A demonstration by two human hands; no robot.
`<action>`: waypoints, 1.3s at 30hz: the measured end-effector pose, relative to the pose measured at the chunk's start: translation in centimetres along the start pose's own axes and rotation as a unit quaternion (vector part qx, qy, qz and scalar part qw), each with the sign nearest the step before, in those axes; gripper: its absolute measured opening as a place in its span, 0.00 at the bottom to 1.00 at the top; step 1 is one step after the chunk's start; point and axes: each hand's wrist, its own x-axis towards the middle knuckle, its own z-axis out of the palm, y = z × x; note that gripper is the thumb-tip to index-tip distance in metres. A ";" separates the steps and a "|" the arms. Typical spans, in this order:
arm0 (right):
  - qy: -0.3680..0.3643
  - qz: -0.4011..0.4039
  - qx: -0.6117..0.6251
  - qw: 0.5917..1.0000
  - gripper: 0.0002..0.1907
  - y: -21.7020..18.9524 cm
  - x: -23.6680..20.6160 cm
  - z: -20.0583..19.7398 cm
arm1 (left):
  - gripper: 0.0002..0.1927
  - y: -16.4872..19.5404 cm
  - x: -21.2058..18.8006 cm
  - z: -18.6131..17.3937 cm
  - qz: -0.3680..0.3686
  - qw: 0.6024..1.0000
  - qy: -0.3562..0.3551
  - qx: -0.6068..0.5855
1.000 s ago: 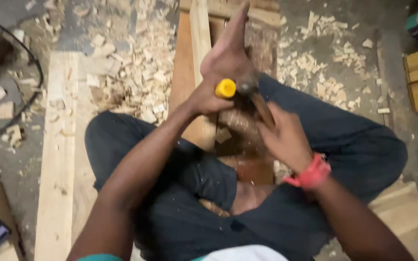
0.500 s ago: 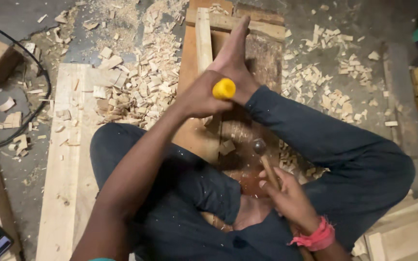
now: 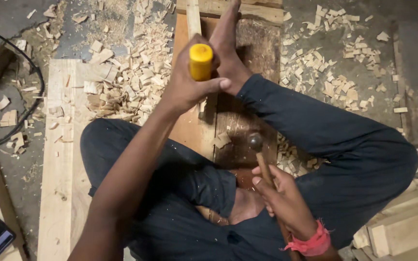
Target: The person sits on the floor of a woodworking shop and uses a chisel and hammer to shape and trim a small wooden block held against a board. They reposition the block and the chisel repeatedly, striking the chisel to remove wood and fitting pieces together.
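The left hand (image 3: 189,87) is wrapping tightly around a chisel with a yellow handle (image 3: 201,61), fingers closed about the shaft and the thumb pressing across the front; the yellow butt is sticking up above the fist. The chisel is standing nearly upright over a narrow pale wooden strip (image 3: 194,19) that is lying lengthwise on a dark, worn wooden board (image 3: 247,116). The blade tip is hidden behind the hand and forearm, so I cannot tell exactly where it is meeting the wood.

The right hand (image 3: 284,200) is gripping the wooden shaft of a hammer (image 3: 257,145) — fingers curled shut around it — with the dark round head hanging low over the near part of the board, well apart from the chisel's handle. A red band (image 3: 310,244) is sitting on that wrist.

The person is sitting on the floor in dark trousers, one bare foot (image 3: 226,43) stretching forward and resting on the board just beside the strip. Pale wood chips (image 3: 131,77) are lying scattered to the left and right of the board — thickest on the left, beside a long light plank (image 3: 59,183). A black cable (image 3: 25,87) is curving at the far left.
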 end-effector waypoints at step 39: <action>0.032 -0.021 -0.046 0.998 0.14 -1.4 -0.6 -0.2 | 0.06 -5.3 1.6 2.1 0.094 0.991 -0.088 -0.028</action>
